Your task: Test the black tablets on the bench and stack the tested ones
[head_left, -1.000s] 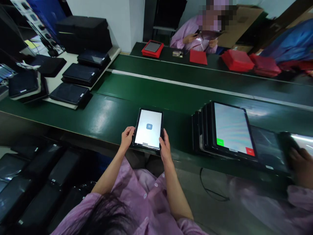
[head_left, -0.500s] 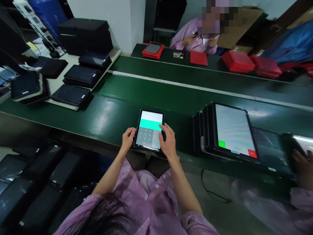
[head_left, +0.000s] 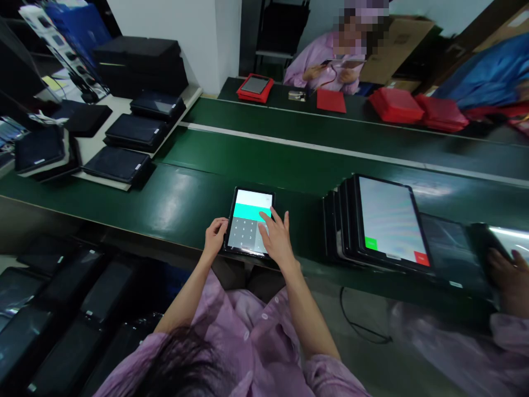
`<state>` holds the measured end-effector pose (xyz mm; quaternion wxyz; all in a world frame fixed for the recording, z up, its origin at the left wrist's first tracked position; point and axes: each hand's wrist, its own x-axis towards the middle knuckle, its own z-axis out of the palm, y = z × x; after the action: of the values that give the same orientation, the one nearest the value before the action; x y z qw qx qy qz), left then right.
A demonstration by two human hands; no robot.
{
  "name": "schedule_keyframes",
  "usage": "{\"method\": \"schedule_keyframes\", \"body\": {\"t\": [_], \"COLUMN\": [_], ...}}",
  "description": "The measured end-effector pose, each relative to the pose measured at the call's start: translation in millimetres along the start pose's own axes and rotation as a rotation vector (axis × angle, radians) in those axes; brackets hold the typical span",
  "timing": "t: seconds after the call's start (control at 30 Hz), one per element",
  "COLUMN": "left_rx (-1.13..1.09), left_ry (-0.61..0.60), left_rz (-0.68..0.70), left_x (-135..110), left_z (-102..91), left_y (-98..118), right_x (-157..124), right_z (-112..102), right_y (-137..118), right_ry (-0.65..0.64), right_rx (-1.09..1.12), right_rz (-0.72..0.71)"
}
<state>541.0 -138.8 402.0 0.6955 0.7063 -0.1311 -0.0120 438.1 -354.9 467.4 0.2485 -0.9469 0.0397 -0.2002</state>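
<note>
A black-framed tablet (head_left: pixel 243 235) lies on the green bench near its front edge. Its lit screen shows a calculator keypad below a turquoise band and a white field. My left hand (head_left: pixel 215 236) is closed at the tablet's left edge, thumb and fingers curled against the frame. Over the right side of the screen is my right hand (head_left: pixel 279 238), its fingers spread and holding nothing. One fingertip is at the turquoise band; whether it touches the glass I cannot tell.
To the right stands a stack of tablets (head_left: pixel 341 226), with a lit tablet (head_left: pixel 392 220) leaning on it. Beyond it another person's hand (head_left: pixel 508 275) holds a tablet. More tablets (head_left: pixel 118 164) lie left. Across the bench, a person sits behind red sleeves (head_left: pixel 330 101).
My right hand has shifted left over the screen, its fingers spreading wider. Small characters now show in the white field. My left hand stays at the tablet's edge.
</note>
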Motion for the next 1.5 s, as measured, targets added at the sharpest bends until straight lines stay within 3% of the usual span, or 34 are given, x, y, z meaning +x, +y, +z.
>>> {"method": "schedule_keyframes", "body": {"t": [0.13, 0.2, 0.4, 0.63, 0.77, 0.9, 1.1, 1.3, 1.5], "left_rx": [-0.015, -0.053, -0.234, -0.004, -0.138, -0.138, -0.070, -0.065, -0.025], "left_ry": [0.002, -0.001, -0.028, -0.007, -0.003, 0.027, 0.028, 0.027, 0.021], "left_rz": [-0.008, -0.043, -0.292, -0.267, -0.302, -0.229, -0.162, -0.155, -0.102], "left_x": [1.4, 5.1, 24.7, 34.7, 32.8, 28.1, 20.2, 18.3, 18.3], "left_z": [1.3, 2.9, 10.8, 18.4, 16.6, 12.0, 6.8, 7.3, 6.6], "left_y": [-0.4, -1.9, -3.9, 3.8, -1.1, -7.3, -6.8, -4.1, -1.7], "right_x": [-6.1, -8.5, -7.4, -12.8, -9.0, -4.5, -6.9, -4.2, -15.1], "right_z": [-1.2, 0.1, 5.9, 1.9, 3.3, 4.5, 5.0, 6.9, 37.3], "right_y": [-0.6, -8.4, -33.3, -2.9, 0.2, -5.7, -0.2, 1.8, 24.8], "right_ry": [0.054, 0.039, -0.157, 0.191, 0.127, 0.070, 0.144, 0.084, 0.345], "right_rx": [-0.008, 0.011, 0.024, 0.012, -0.032, -0.032, -0.030, 0.075, 0.485], "right_rz": [0.041, -0.010, -0.190, 0.065, 0.076, 0.035, 0.090, 0.041, 0.382]}}
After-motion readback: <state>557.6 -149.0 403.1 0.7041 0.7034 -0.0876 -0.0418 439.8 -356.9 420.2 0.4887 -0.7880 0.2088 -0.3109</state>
